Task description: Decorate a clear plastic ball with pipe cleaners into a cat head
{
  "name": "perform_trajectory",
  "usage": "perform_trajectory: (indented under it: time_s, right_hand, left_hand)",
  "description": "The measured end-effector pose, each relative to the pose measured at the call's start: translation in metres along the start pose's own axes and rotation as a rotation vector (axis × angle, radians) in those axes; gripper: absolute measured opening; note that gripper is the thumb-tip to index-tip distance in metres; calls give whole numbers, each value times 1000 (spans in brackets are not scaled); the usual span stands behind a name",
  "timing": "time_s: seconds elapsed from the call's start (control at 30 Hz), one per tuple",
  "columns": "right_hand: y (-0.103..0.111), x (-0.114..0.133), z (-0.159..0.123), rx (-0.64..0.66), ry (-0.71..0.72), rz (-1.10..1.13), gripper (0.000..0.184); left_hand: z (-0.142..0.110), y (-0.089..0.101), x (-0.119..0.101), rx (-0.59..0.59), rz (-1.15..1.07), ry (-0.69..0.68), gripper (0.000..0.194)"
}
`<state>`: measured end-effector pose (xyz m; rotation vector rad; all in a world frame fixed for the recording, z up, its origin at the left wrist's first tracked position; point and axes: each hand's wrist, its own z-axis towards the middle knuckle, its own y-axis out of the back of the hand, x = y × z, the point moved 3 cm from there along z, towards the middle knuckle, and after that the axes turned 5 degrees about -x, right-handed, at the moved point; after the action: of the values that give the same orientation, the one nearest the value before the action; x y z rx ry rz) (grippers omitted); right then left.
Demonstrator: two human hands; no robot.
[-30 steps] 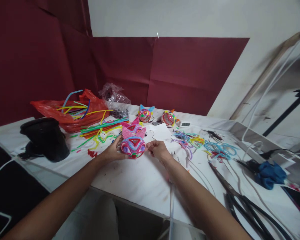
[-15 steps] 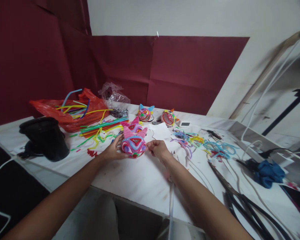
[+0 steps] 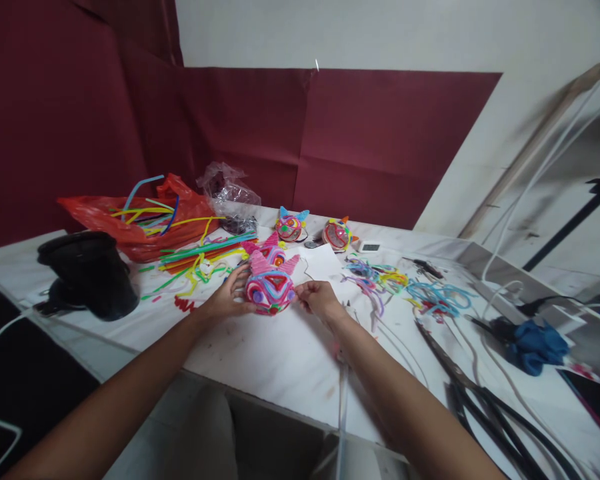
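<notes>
A round pipe-cleaner animal mask (image 3: 271, 291), with pink ears and blue, red and purple loops on its face, stands tilted up near the middle of the table. My left hand (image 3: 229, 293) grips its left side, fingers behind and thumb low on the front. At its right edge my right hand (image 3: 317, 297) is closed in a pinch; whatever lies between the fingertips is too small to make out. Directly behind this mask sits another pink-eared mask (image 3: 261, 245), partly hidden.
Two more masks, one blue-eared (image 3: 290, 227) and one orange-eared (image 3: 337, 235), stand at the back. Pipe cleaners spill from a red plastic bag (image 3: 93, 210) beside a black container (image 3: 93, 277). Curled pipe cleaners (image 3: 437, 297) and large scissors (image 3: 463, 383) lie to the right.
The held mask has turned and shifted slightly to the right, its right ear moving with it. Both hands stay nearly in place.
</notes>
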<state>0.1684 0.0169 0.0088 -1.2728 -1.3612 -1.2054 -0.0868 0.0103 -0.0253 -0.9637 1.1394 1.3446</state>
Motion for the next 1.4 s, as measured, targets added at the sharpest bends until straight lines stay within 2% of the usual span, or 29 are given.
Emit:
perform_trajectory:
  time_s: [0.3, 0.67, 1.07, 1.4]
  right_hand:
    - [-2, 1, -5, 18, 14, 9, 15]
    - [-4, 9, -9, 21, 18, 20, 17]
    - [-1, 9, -12, 0, -18, 26, 21]
    - [3, 6, -11, -7, -3, 26, 18]
  left_hand:
    - [0, -6, 4, -29, -62, 35, 128]
    - [-8, -7, -7, -8, -104, 69, 126]
    - [-2, -4, -1, -1, -90, 30, 130]
    - [-6, 0, -11, -61, -100, -17, 115]
